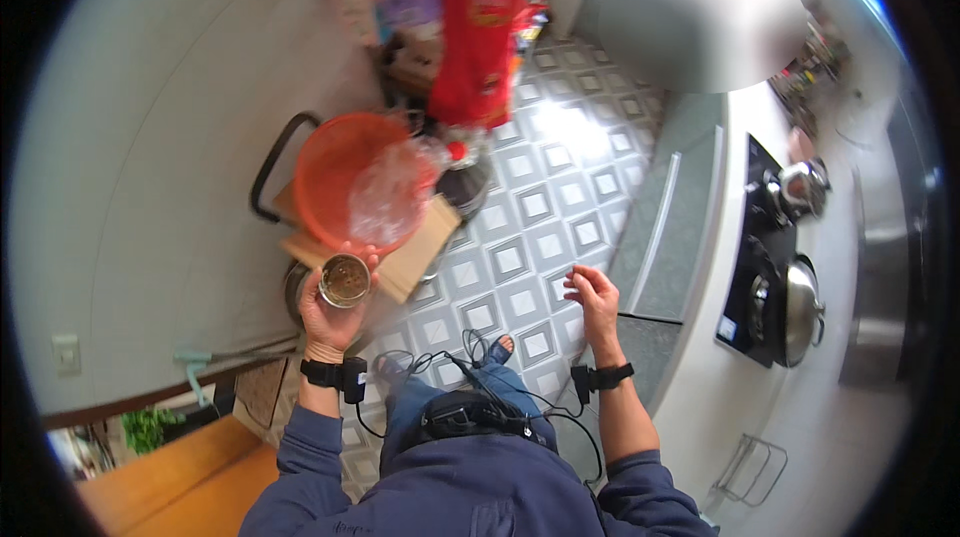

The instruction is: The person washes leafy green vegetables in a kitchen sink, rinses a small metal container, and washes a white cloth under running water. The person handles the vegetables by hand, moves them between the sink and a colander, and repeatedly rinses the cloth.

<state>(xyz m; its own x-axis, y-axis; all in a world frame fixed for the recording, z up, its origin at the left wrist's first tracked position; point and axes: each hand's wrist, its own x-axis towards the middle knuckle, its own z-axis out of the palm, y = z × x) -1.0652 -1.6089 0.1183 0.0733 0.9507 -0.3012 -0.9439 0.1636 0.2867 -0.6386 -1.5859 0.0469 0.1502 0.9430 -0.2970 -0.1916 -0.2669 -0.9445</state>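
My left hand (334, 315) holds a small round metal cup (345, 280) from below and around its sides. Something brown, liquid or loose, lies inside the cup; which of these I cannot tell. Just beyond that hand is an orange plastic basin (315, 184) with crumpled clear plastic (386, 195) in it. Over the tiled floor, away from any object, hovers my right hand (596, 300) with its fingers bent and thumb near the fingertips; whether it pinches something small is not clear. Both wrists wear black straps with cabled devices.
Cardboard (420, 244) lies under and beside the basin, near a large dark bottle (465, 180). A red bag (476, 34) hangs behind. On the right, a counter carries a black hob (769, 237) with a steel pot (804, 188) and a lidded pan (799, 312). Black cables loop near my legs.
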